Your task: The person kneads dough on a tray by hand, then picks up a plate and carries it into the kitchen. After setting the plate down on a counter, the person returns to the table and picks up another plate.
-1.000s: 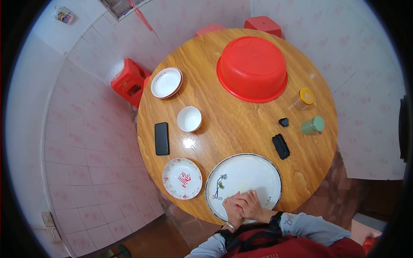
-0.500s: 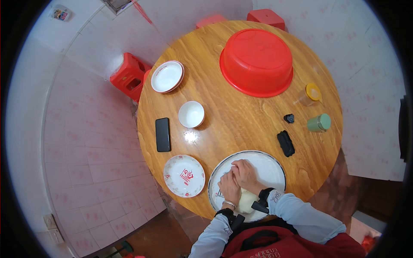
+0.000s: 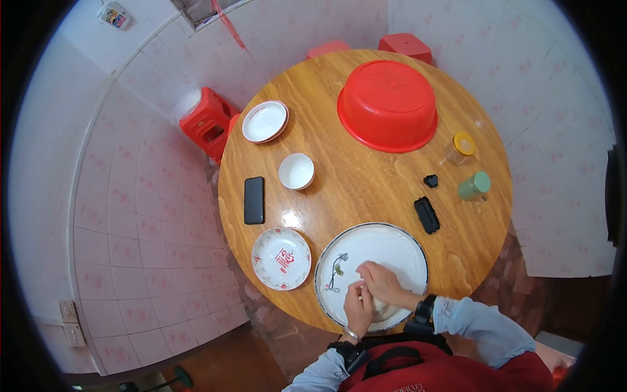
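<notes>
We hold both hands over the dark-rimmed white plate (image 3: 395, 243): our left hand (image 3: 357, 308) and right hand (image 3: 384, 283) are curled close together. A pale, dough-like lump (image 3: 381, 307) lies on the plate's near side, partly hidden by them; we cannot tell whether either grip is clenched on it. Pressing hard off-centre could tip or slide the plate, since it sits at the desk's (image 3: 356, 189) near edge, or shove it into the flower-patterned bowl (image 3: 268, 260) just beside.
</notes>
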